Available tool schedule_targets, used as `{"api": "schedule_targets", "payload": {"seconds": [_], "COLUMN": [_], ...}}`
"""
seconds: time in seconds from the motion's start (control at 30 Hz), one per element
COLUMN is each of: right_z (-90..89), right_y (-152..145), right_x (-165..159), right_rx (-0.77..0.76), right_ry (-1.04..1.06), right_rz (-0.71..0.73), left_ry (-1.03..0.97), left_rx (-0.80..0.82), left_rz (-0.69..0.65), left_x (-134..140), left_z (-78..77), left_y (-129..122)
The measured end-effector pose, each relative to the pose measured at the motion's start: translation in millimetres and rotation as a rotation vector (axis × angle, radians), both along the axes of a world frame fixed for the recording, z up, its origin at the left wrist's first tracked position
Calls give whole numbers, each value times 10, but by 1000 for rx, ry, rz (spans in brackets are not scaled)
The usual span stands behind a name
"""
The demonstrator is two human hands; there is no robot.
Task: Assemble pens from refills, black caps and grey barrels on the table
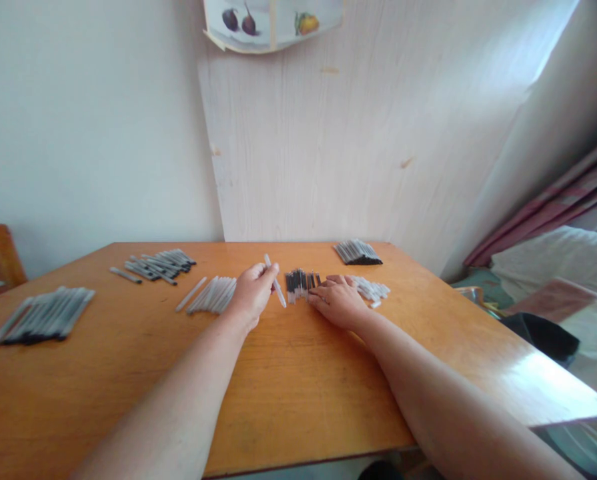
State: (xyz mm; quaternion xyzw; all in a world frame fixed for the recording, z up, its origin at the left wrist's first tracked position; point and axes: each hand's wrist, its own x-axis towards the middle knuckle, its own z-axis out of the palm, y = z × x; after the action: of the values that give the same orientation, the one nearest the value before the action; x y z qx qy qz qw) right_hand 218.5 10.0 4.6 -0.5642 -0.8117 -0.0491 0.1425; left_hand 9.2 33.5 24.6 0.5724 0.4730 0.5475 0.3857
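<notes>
My left hand (253,292) is closed around a translucent white pen barrel (279,288), which slants with its lower end toward me. Just left of that hand lies a group of similar white barrels (212,295) on the table. My right hand (339,301) rests palm down, fingers reaching over the right end of a row of dark ink refills (296,283). Its fingertips touch or hover over the refills; whether one is pinched there cannot be made out. Beside its far side is a pile of small white pen caps (372,289), partly covered by the hand.
Pens with black ends lie in a loose pile (159,265) at the back left and a neat stack (43,315) at the left. Another black-ended bundle (357,253) sits at the table's (298,387) back right. A wooden chair (1,257) stands at far left.
</notes>
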Motion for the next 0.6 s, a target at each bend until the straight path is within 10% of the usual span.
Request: {"api": "schedule_targets", "payload": {"seconds": [0.6], "right_z": [-10], "right_y": [-51], "right_x": [-110], "right_rx": [18], "right_ry": [-16], "right_rz": [134], "left_ry": [34], "left_rx": [22], "left_rz": [-3], "left_x": [-1], "left_z": [-17], "left_y": [11]}}
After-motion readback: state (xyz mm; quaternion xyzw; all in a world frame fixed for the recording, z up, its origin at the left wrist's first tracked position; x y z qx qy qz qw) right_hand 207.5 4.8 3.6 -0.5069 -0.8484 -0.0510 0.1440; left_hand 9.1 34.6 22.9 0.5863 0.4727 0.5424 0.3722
